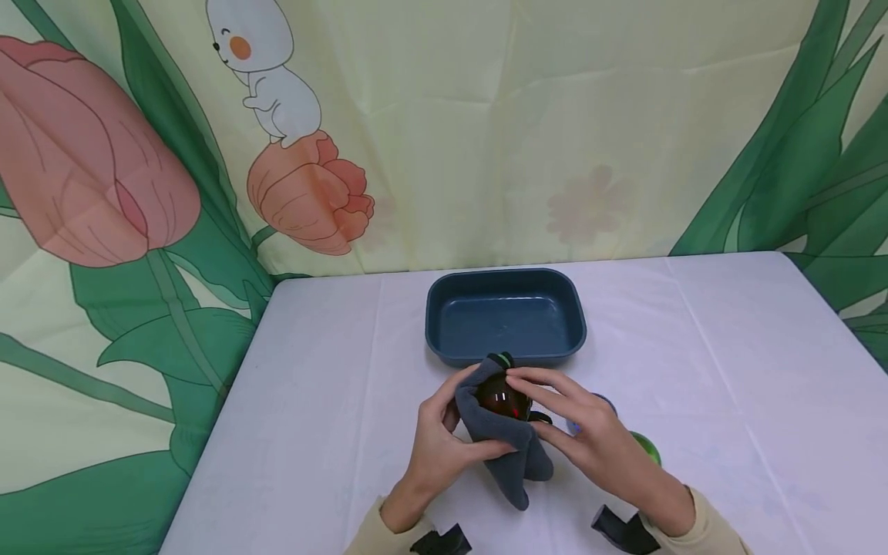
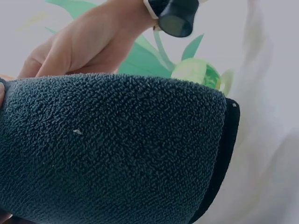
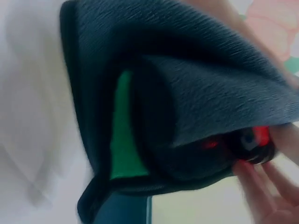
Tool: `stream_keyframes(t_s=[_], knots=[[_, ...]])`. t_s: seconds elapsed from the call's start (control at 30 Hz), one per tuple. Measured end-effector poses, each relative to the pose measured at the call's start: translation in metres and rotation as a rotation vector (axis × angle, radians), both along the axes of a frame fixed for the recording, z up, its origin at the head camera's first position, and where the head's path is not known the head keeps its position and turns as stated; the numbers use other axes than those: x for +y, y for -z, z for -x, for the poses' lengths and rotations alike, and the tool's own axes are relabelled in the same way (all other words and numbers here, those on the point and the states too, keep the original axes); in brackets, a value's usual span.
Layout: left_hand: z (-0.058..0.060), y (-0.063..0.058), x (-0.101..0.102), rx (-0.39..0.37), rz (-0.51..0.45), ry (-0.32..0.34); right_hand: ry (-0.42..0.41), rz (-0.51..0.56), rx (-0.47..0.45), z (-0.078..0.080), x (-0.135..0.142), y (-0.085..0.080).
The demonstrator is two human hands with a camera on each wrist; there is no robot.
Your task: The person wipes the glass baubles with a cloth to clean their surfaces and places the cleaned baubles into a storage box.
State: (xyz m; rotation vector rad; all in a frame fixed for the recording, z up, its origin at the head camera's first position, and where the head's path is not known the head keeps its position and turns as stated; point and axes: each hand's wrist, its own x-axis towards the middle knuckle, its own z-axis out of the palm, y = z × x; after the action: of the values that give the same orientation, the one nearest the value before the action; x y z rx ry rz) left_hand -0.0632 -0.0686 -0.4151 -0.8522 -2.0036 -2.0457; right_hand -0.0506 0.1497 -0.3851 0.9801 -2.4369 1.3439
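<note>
A glossy dark red ball [image 1: 502, 397] lies in a folded dark grey cloth [image 1: 509, 443], just in front of the basin in the head view. My left hand [image 1: 444, 443] grips the cloth from the left, thumb in front and fingers behind. From the right, my right hand [image 1: 586, 428] pinches the ball, fingertips on its top and thumb low near the cloth's edge. In the left wrist view the fuzzy cloth [image 2: 117, 149] fills most of the frame. Seen from the right wrist, its fold shows a green patch [image 3: 124, 144], and the ball [image 3: 247, 142] is partly covered.
Right behind the hands stands a dark blue rectangular basin [image 1: 506, 316]. A blue round object [image 1: 605, 401] and a green ball [image 1: 648, 447] are partly hidden by my right hand. White cloth [image 1: 312, 416] covers the table, and a printed curtain [image 1: 451, 154] hangs behind.
</note>
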Motion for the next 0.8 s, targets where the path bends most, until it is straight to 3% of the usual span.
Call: stream_keyframes(t_s=[0.13,0.27,0.47,0.8], knots=[[0.0,0.0,0.0,-0.009,0.008,-0.002,0.015,0.052,-0.1,-0.001,-0.001,-0.002],[-0.001,-0.001,0.0,-0.012,0.013,-0.02,0.013,0.035,-0.092,-0.001,-0.002,-0.002],[-0.002,-0.003,-0.001,-0.028,0.008,-0.047,-0.016,-0.103,0.042,0.002,0.0,-0.004],[-0.002,-0.003,0.0,-0.023,-0.008,-0.022,-0.097,0.042,0.329,0.01,-0.001,0.001]])
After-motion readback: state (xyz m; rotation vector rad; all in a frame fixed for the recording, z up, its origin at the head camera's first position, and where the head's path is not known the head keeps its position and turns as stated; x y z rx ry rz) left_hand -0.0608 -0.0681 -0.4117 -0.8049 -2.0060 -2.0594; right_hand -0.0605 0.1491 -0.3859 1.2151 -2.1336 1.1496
